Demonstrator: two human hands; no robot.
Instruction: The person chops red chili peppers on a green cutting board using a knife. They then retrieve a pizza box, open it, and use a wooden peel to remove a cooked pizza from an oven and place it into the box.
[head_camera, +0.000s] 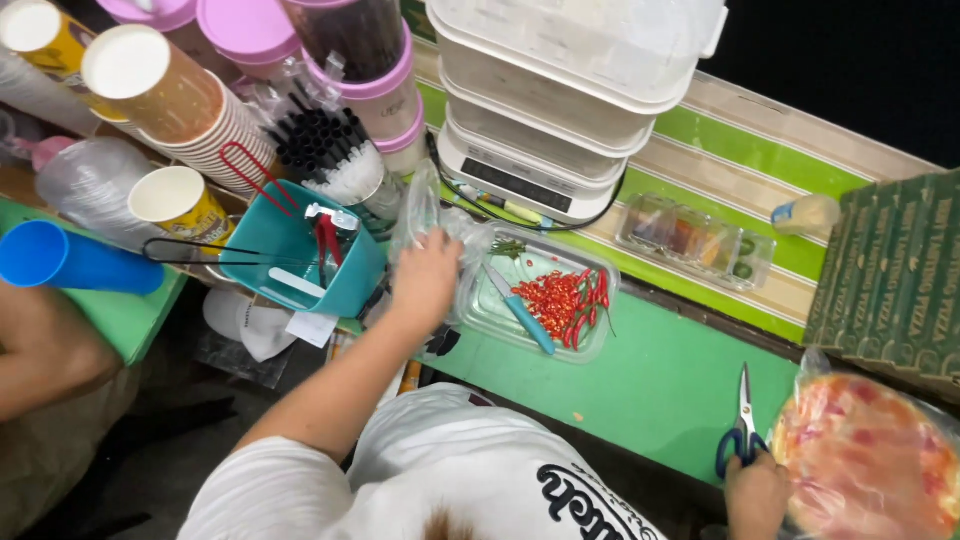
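Grasping crumpled clear plastic bags (432, 215), the left hand (425, 280) lies just left of the tray of red chillies (560, 300); the right hand (755, 490) holds blue-handled scissors (742, 425), blades pointing away, beside a wrapped pizza (870, 460).

The left hand (425, 280) reaches forward on a bare, nearly straight arm over the near edge of the tabletop (660, 390), knuckles up, fingers curled down in a loose grip. The right hand (757, 492) sits low at the tabletop's near right edge, fingers closed in a tight grip.
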